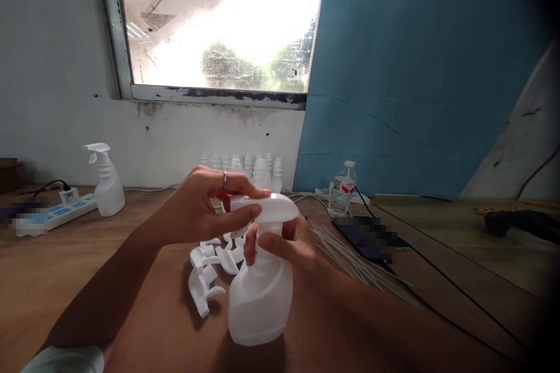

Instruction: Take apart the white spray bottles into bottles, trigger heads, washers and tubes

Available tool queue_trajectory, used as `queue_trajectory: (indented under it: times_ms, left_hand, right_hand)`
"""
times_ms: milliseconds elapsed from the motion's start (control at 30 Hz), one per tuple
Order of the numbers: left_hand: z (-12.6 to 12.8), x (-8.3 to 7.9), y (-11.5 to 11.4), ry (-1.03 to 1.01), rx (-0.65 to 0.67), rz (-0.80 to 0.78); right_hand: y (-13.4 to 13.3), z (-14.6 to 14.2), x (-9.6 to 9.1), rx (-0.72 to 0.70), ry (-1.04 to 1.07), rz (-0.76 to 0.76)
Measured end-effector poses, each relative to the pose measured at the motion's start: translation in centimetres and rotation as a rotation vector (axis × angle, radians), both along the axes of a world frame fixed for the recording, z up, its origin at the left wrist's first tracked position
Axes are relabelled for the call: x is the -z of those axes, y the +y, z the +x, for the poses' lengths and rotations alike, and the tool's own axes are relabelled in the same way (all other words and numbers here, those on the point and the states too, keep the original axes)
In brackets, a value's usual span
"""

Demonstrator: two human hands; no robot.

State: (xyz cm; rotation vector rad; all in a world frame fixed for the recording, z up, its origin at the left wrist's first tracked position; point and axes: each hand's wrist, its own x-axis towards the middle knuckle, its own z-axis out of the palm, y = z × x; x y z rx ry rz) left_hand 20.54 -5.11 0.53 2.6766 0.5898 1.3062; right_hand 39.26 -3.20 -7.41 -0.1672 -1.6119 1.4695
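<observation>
A translucent white spray bottle (261,303) stands close in front of me, with a white trigger spray head (277,208) on its neck. My left hand (214,204), wearing a ring, pinches the nozzle end of the spray head between thumb and fingers. Around the bottle's neck, my right hand (289,245) is closed, its thumb across the front. A bit of red shows by my left fingers; what it is I cannot make out. Left of the bottle lie several loose white trigger spray heads (203,280), some hidden behind my hands.
Several white bottles (261,175) without spray heads stand by the wall. A complete spray bottle (107,186) is beside a power strip (56,215) at left. Thin white tubes (354,262), a dark phone (363,239), cables and a water bottle (343,189) are on the right.
</observation>
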Motion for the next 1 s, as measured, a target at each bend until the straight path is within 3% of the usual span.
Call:
queue_trajectory:
  times_ms: [100, 267, 400, 600, 767, 1000]
  left_hand:
    - [0.04, 0.02, -0.15, -0.001, -0.017, 0.006]
    - [0.06, 0.03, 0.00, 0.001, -0.016, -0.005]
    - [0.10, -0.06, 0.05, 0.008, -0.017, -0.003]
    - [0.15, -0.16, 0.01, 0.012, -0.058, 0.011]
    - [0.10, -0.10, 0.06, 0.016, -0.059, 0.029]
    - [-0.14, -0.15, 0.17, 0.008, -0.063, -0.007]
  right_hand:
    - [0.23, 0.10, 0.10, -0.126, 0.049, 0.022]
    - [0.54, 0.21, -0.04, -0.043, -0.051, 0.032]
    - [0.84, 0.21, 0.10, -0.172, 0.015, 0.003]
    - [0.72, 0.28, 0.11, -0.016, -0.116, 0.038]
    - [0.73, 0.29, 0.11, -0.159, -0.022, 0.021]
    - [0.63, 0.03, -0.07, -0.023, -0.084, 0.055]
